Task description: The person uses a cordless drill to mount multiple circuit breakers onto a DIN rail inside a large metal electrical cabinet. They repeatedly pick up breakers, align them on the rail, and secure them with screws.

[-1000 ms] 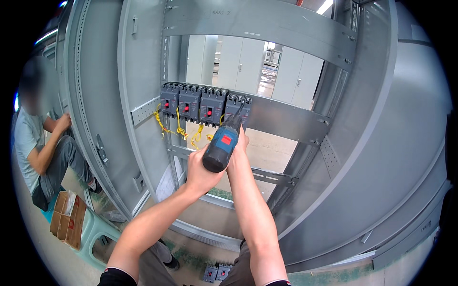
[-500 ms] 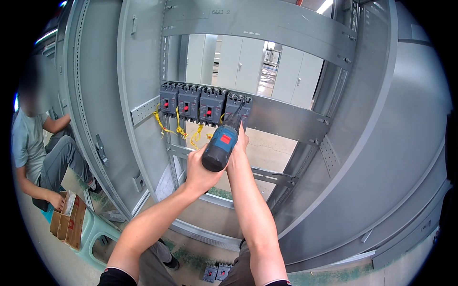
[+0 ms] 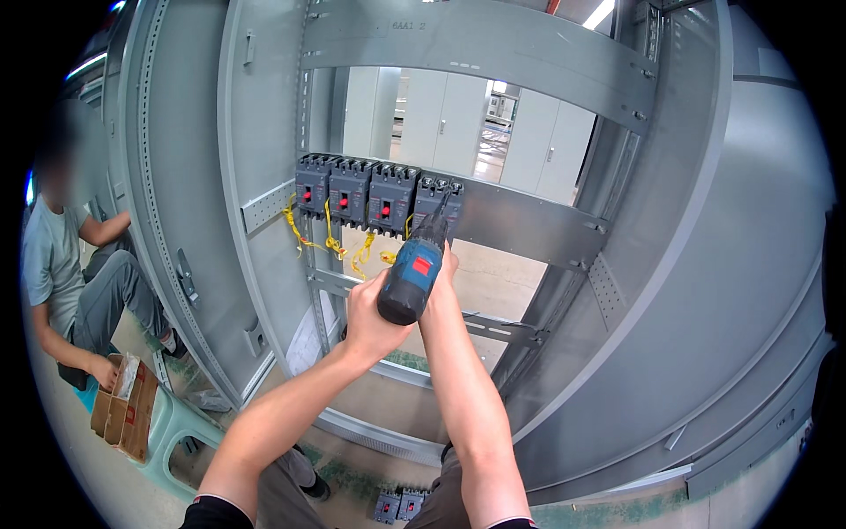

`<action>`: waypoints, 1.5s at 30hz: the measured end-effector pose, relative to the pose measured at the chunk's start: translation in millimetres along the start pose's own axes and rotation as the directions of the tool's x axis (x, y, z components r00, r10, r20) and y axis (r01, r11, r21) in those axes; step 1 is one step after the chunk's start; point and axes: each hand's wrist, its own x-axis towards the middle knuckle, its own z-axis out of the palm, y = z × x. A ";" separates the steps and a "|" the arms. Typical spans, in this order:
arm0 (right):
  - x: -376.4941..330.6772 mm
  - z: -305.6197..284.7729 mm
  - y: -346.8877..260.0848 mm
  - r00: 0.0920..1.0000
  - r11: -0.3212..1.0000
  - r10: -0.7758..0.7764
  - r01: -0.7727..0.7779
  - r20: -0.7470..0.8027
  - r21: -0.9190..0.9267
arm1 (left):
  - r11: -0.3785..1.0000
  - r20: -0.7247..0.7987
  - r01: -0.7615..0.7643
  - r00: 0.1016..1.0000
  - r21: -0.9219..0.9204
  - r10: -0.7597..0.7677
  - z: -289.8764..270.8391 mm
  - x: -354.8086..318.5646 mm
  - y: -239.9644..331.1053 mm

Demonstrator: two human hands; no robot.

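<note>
My left hand (image 3: 370, 313) grips the handle of a blue cordless screwdriver (image 3: 414, 273) with a red patch on its body. Its tip points up at the rightmost of several dark circuit breakers (image 3: 438, 201) mounted in a row on a grey rail (image 3: 529, 225) inside an open metal cabinet. My right hand (image 3: 449, 264) reaches up behind the tool toward that breaker; its fingers are mostly hidden by the tool. Yellow wire ties (image 3: 330, 238) hang below the breakers.
The grey cabinet frame (image 3: 264, 176) surrounds the work, with a crossbar (image 3: 493, 326) below. At the left another person (image 3: 66, 273) sits by a cardboard box (image 3: 123, 410) on a green stool (image 3: 176, 432). Two spare breakers (image 3: 397, 505) lie on the floor.
My hands and the screwdriver have barely moved. The person at the left has lowered a hand down to the cardboard box.
</note>
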 end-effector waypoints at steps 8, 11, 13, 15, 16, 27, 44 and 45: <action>4.2 -2.8 2.4 1.000 0.999 0.002 -0.003 -0.025 -0.053 | 0.998 0.029 0.061 0.998 -0.002 -0.061 -2.2 1.1 2.8; -0.1 0.8 2.7 0.999 0.999 0.047 -0.046 -0.015 0.019 | 0.997 0.021 0.071 0.997 0.013 -0.071 -4.0 -0.8 -3.1; 1.0 0.2 3.7 0.999 0.999 0.038 -0.038 -0.008 0.016 | 0.998 0.033 0.061 0.998 0.026 -0.062 -5.8 0.1 -2.5; -0.8 1.0 3.1 0.999 0.999 0.038 -0.038 -0.008 0.008 | 0.997 0.031 0.072 0.997 0.016 -0.072 -6.4 0.0 -2.1; -3.2 2.0 2.1 0.999 0.999 0.043 -0.043 -0.011 0.001 | 0.997 0.030 0.079 0.996 0.012 -0.079 -6.8 -0.6 -2.4; -2.2 0.5 -2.3 0.999 0.999 0.040 -0.041 -0.014 -0.034 | 0.999 0.054 0.043 0.998 0.023 -0.044 -4.4 -5.3 -7.6; 12.9 -2.6 9.8 1.000 0.998 0.012 -0.011 -0.011 0.056 | 0.990 0.025 0.138 0.990 -0.016 -0.137 -5.0 3.1 8.8; 12.6 -2.0 10.3 1.000 0.999 -0.010 0.011 -0.018 0.037 | 0.990 0.032 0.144 0.989 -0.007 -0.144 -6.0 4.1 9.8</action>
